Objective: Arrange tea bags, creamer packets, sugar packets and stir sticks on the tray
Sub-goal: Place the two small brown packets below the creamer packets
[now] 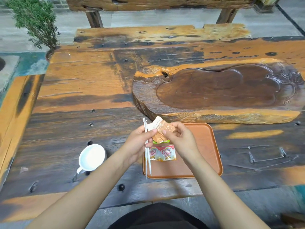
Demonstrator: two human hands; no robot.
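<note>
**Head view: both your hands hold a fan of packets over the near-left part of the tray.**

Your left hand pinches two white wrapped stir sticks together with the orange-and-white sugar packets, and your right hand closes thumb and fingers on the same packets from the other side. The packets are fanned and overlapping, so you cannot count them exactly. Beneath them a green-edged packet peeks out, mostly hidden. Two red-and-white Coffee-mate creamer packets lie side by side on the brown tray. One white mug stands left of the tray on the wooden table; one carved wooden slab lies beyond.
</note>
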